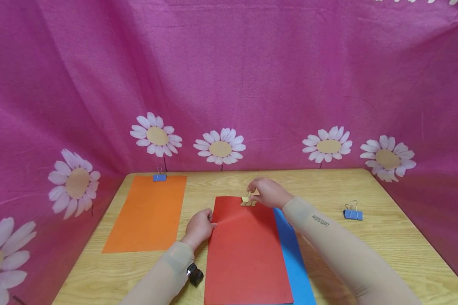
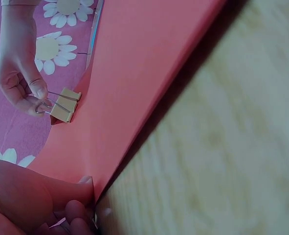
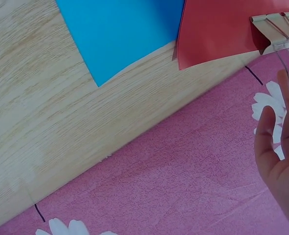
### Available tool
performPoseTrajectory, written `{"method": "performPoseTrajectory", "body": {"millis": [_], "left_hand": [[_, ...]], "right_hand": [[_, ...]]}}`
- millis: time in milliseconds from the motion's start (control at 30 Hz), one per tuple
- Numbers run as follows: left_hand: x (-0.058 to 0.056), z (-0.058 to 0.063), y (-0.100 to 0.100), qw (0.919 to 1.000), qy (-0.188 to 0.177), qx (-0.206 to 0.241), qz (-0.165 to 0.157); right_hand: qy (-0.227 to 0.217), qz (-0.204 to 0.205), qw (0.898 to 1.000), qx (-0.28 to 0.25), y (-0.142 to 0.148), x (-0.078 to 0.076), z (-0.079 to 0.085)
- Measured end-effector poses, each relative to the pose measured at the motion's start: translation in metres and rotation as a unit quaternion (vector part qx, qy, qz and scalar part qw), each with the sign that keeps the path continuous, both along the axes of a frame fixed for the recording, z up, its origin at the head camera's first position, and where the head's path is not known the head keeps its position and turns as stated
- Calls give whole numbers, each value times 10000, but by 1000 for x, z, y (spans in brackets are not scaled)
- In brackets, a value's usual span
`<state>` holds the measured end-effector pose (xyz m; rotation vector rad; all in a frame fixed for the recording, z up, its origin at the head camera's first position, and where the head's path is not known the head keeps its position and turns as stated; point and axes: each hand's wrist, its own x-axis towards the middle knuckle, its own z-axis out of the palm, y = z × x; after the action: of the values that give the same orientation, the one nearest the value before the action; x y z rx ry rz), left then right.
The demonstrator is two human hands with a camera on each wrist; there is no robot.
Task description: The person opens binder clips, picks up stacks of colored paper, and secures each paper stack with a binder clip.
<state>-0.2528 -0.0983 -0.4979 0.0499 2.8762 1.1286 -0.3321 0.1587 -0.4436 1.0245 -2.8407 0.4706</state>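
A red sheet point(image 1: 248, 254) lies over a blue sheet point(image 1: 297, 264), which shows along its right side. My left hand point(image 1: 199, 228) pinches the red sheet's left edge, thumb point(image 2: 85, 186) on top and fingers curled beneath. A yellow binder clip point(image 1: 246, 199) sits on the far edge of the red sheet. My right hand point(image 1: 270, 193) holds this clip by its wire handles; in the left wrist view the thumb and fingers are at the wires. The right wrist view shows the clip's body point(image 3: 276, 34) over the red edge, with the blue sheet's corner point(image 3: 100, 73) apart from it.
On the left of the wooden table point(image 1: 210, 182) lies an orange sheet point(image 1: 146, 216) with a blue binder clip point(image 1: 159, 178) on its far edge. Another blue binder clip point(image 1: 353, 215) stands at the right. A pink flowered cloth point(image 1: 275, 84) hangs behind the table.
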Motion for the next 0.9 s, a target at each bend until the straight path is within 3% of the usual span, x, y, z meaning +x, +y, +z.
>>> {"method": "performPoseTrajectory", "body": {"millis": [900], "left_hand": [[0,1,1,10000,-27,-36,46]], "right_hand": [[222,20,9987,450,0,3,-5]]}}
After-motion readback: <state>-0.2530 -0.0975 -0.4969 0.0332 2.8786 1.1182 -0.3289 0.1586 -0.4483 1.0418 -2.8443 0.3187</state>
